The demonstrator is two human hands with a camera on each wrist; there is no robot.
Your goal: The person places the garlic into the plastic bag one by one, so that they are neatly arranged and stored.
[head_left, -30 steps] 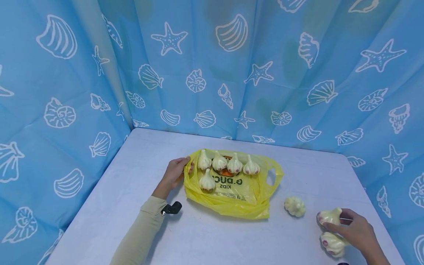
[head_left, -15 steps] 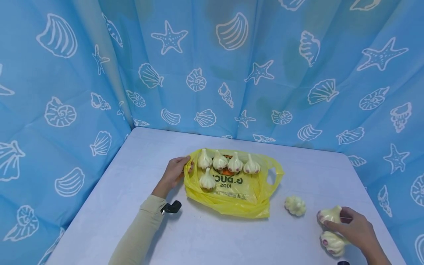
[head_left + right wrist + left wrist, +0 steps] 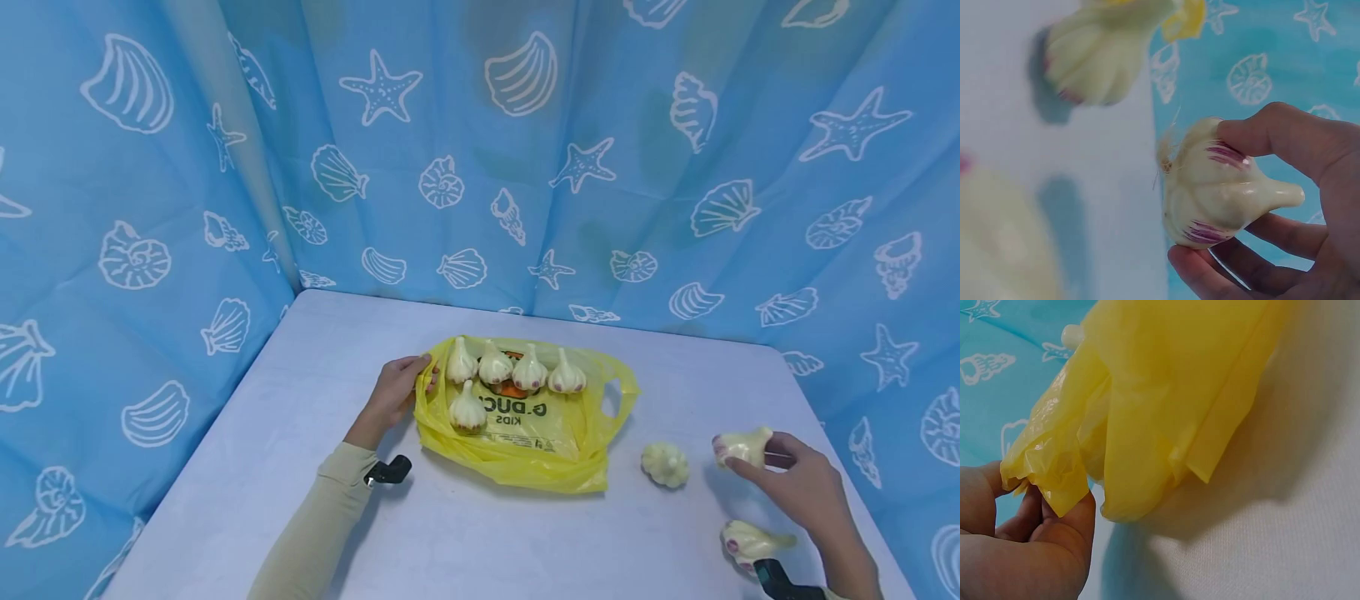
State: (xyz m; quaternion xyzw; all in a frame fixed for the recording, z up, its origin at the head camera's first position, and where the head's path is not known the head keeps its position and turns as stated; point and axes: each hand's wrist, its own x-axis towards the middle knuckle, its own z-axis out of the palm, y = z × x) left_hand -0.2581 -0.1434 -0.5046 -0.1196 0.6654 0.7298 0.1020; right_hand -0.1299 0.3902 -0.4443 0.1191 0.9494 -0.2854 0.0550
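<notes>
In the head view my left hand [image 3: 392, 393] pinches the left edge of a yellow plastic bag [image 3: 517, 467] that lies spread on the table. The left wrist view has the crumpled bag edge [image 3: 1054, 469] between thumb and fingers. Several garlic bulbs [image 3: 467, 408] stand on the bag, most in a row along its far side. My right hand [image 3: 806, 483] grips a garlic bulb [image 3: 738, 448], raised above the table. Purple streaks and roots show on this bulb [image 3: 1216, 187] in the right wrist view, thumb on one side and fingers on the other.
Two more garlic bulbs lie on the white table [image 3: 555, 542]: one [image 3: 665, 465] right of the bag, another [image 3: 750, 543] nearer the front, partly behind the wrist camera [image 3: 783, 581]. Blue shell-print curtains [image 3: 450, 125] border the table's back and sides.
My right hand has lifted its garlic bulb up and away from the bulb beside it, which stays on the table. My left hand and the bag are unchanged.
</notes>
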